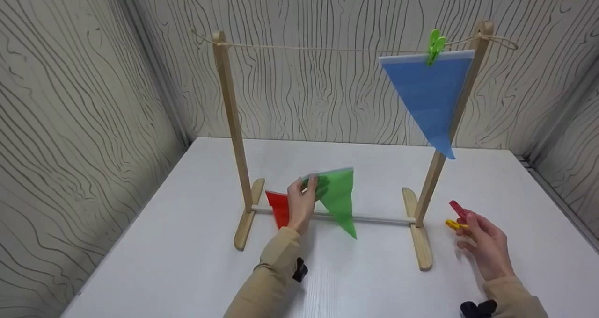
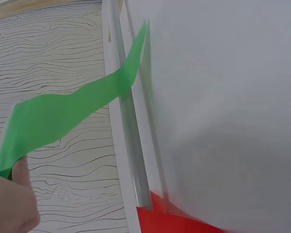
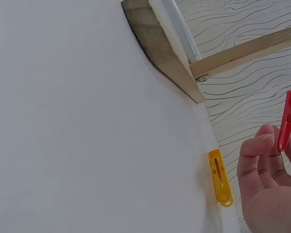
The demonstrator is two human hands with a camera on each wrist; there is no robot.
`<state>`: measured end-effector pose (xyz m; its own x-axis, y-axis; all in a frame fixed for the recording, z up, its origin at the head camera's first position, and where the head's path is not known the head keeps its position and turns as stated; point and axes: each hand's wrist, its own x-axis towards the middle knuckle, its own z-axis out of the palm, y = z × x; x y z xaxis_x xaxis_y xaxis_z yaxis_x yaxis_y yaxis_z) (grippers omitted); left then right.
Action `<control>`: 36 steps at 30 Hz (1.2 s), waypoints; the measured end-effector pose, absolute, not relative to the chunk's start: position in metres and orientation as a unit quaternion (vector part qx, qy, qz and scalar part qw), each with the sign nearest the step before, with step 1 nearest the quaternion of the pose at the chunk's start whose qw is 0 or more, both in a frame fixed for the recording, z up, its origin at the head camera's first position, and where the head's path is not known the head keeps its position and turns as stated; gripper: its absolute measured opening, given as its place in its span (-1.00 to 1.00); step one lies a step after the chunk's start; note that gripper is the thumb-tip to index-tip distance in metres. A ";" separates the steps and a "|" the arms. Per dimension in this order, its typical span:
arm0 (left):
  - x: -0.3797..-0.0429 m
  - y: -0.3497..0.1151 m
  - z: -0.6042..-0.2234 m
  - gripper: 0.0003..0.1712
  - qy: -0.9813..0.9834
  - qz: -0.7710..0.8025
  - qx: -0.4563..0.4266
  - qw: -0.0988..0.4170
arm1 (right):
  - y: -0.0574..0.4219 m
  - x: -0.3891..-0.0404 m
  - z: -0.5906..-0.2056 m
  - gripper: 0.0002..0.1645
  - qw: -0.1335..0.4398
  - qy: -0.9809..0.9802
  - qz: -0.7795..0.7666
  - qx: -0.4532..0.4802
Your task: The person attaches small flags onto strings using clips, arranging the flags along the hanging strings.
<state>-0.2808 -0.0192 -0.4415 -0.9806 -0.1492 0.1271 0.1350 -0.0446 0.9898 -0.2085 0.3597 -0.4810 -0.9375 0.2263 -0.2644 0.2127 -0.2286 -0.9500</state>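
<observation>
Between the posts of a wooden stand, my left hand [image 1: 302,201] pinches a green pennant [image 1: 340,191] by its white-edged top, and the pointed end hangs down over the rod. A red pennant [image 1: 279,209] lies by the rod, partly hidden behind that hand. To the right of the stand, my right hand [image 1: 489,243] holds a red clothespin [image 3: 289,119] between thumb and fingers. Just beside those fingers a yellow clothespin [image 3: 219,178] lies on the white table. A blue pennant [image 1: 426,89] hangs from the string, clipped by a green clothespin [image 1: 435,47].
Two wooden posts [image 1: 231,121] carry the string [image 1: 299,47] across the top. A pale rod [image 1: 379,220] joins their feet [image 1: 422,248] low above the white table [image 1: 187,262]. Behind stands a wood-grain patterned wall [image 1: 318,98].
</observation>
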 end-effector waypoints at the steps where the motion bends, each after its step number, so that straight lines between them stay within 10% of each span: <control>1: -0.280 -0.019 -0.441 -0.66 -0.681 -0.726 0.003 0.102 | 0.360 -0.208 -0.480 -0.84 0.009 -0.589 0.788 -0.181; 21: -0.274 -0.017 -0.418 -0.73 -0.595 -0.794 0.042 0.118 | 0.339 -0.208 -0.466 -0.79 0.115 -0.169 0.955 -0.214; 36: -0.270 -0.023 -0.398 -0.65 -0.494 -0.867 0.025 0.064 | 0.328 -0.214 -0.458 -0.75 0.002 -0.049 0.998 -0.050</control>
